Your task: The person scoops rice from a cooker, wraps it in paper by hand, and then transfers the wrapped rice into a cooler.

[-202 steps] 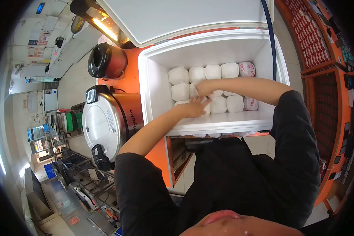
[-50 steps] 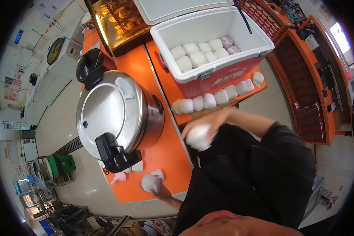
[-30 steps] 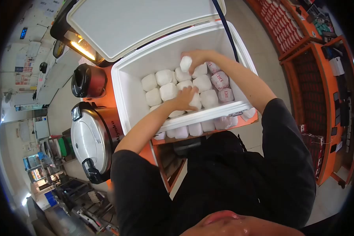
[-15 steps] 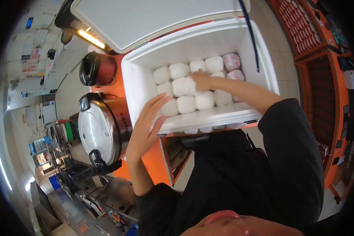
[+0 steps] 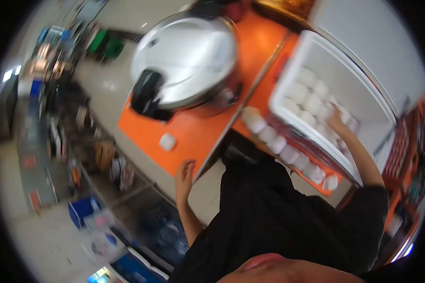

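My left hand (image 5: 186, 173) hovers by the front edge of the orange table (image 5: 148, 137), its fingers loosely curled and apart with nothing visible in them. Near it on the table sits one white wrapped rice pack (image 5: 167, 142). Inside the white cooler box (image 5: 311, 141), my right hand (image 5: 334, 119) rests among several white wrapped rice packs (image 5: 311, 103). Motion blur and the packs hide its fingertips, so I cannot see whether it grips one. Below the cooler's front side, a row of rice packs (image 5: 289, 153) lines an orange ledge.
A large steel rice cooker (image 5: 189, 61) with a black latch stands on the table left of the cooler. The cooler's lid (image 5: 378, 37) is raised at the back. Red-and-white packs fill an orange rack (image 5: 396, 146) at the right. Shelving with clutter (image 5: 108, 155) stands at the left.
My view has swung left, bringing the cooker and table forward. My left hand has left the cooler's edge for the table's edge. My right hand stays inside the cooler.
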A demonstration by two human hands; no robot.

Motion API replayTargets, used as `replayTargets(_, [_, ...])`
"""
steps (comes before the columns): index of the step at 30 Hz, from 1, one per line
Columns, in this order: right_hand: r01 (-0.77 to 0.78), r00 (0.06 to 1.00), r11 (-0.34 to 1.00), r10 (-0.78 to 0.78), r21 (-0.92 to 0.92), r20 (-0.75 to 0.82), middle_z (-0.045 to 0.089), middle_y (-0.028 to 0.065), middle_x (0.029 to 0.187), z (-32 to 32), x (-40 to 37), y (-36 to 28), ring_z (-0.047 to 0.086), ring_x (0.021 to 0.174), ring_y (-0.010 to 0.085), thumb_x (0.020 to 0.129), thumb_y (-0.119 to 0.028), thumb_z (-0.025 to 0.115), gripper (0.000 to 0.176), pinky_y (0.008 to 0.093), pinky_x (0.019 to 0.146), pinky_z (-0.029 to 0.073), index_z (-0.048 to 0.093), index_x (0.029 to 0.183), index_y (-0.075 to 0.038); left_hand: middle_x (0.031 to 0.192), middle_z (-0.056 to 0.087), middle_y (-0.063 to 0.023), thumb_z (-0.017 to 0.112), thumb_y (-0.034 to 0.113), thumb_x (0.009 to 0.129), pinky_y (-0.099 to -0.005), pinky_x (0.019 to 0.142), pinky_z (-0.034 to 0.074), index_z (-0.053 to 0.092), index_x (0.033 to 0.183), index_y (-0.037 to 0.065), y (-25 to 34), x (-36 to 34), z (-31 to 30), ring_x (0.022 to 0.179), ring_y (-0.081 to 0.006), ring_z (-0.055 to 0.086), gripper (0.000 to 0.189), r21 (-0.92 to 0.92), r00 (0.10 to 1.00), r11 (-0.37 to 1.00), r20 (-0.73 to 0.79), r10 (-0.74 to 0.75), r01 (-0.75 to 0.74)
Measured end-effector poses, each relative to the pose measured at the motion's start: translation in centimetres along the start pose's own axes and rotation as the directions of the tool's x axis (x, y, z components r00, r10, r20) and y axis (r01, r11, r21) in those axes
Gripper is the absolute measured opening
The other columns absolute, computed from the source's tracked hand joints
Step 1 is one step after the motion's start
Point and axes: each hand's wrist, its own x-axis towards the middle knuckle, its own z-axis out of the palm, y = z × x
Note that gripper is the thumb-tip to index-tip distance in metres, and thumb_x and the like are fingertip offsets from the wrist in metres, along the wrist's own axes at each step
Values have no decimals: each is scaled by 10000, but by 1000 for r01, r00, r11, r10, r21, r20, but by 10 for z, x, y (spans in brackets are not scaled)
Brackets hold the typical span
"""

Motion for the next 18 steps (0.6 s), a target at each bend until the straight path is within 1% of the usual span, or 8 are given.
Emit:
replayTargets(3, [-503, 860, 754, 390, 422, 328, 407, 201, 1345, -26, -28, -35, 419, 1206, 402, 771, -182, 531, 847, 603, 954, 367, 110, 1493, -320, 1246, 516, -167, 634, 195, 868, -454, 972, 392, 523, 1227, 38, -48, 27, -39, 1187, -329, 474, 407, 578, 995, 814, -31, 94, -59])
replayTargets(8, [-548, 806, 713, 310, 437, 504, 414, 187, 1321, -26, -25, -21, 483, 1104, 418, 761, -139, 535, 883, 595, 893, 411, 79, 1490, -342, 1388, 292, -241, 816, 262, 665, -545, 943, 392, 299, 1434, 167, -123, 110, -83, 1294, -438, 284, 932, 738, 963, 670, -228, 142, 76])
replayTargets(11, [-581, 744, 740, 316, 338, 588, 418, 179, 1307, -64, -31, -41, 521, 1043, 428, 754, -114, 538, 907, 591, 856, 437, 61, 1488, -355, 1389, 285, -226, 829, 217, 624, -548, 902, 420, 338, 1406, 151, -161, 155, -96, 1295, -422, 279, 926, 742, 976, 667, -186, 110, 66])
replayTargets(12, [-628, 722, 778, 569, 27, 394, 557, 153, 1092, -83, -46, -116, 600, 879, 279, 850, -80, 561, 696, 413, 759, 502, 258, 1453, -253, 1389, 285, -226, 829, 217, 624, -548, 902, 420, 338, 1406, 151, -172, 167, -100, 1295, -422, 279, 926, 736, 978, 675, -177, 113, 56])
replayTargets(13, [-633, 722, 773, 578, 26, 381, 557, 153, 1092, -85, -52, -119, 600, 879, 279, 850, -80, 561, 696, 413, 759, 502, 258, 1453, -253, 1355, 326, -223, 826, 203, 610, -536, 883, 434, 365, 1380, 140, -180, 175, -102, 1266, -411, 321, 900, 721, 983, 691, -160, 86, 56])
replayTargets(14, [-147, 977, 945, 92, -293, -194, 577, 138, 1040, -90, -58, -119, 604, 861, 249, 880, -75, 537, 555, 376, 731, 502, 357, 1391, -198, 1321, 368, -220, 824, 188, 597, -523, 863, 447, 392, 1354, 128, -183, 182, -102, 1238, -401, 362, 874, 705, 988, 707, -140, 63, 54])
replayTargets(15, [122, 680, 644, -609, -756, -409, 598, 122, 987, -97, -66, -120, 608, 844, 219, 910, -70, 514, 429, 339, 703, 502, 456, 1328, -144, 1321, 368, -220, 824, 188, 597, -523, 863, 447, 392, 1354, 128, -182, 185, -98, 1238, -401, 362, 874, 697, 989, 716, -127, 70, 38])
replayTargets(18, [276, 516, 932, -350, -236, -782, 581, 103, 1014, -18, -175, -271, 569, 906, 200, 922, -77, 496, 218, 301, 758, 464, 571, 1113, -5, 1166, 480, -207, 810, 197, 594, -484, 868, 451, 445, 1278, 97, -144, 173, -78, 1103, -363, 483, 782, 47, 960, 999, 277, -34, 22])
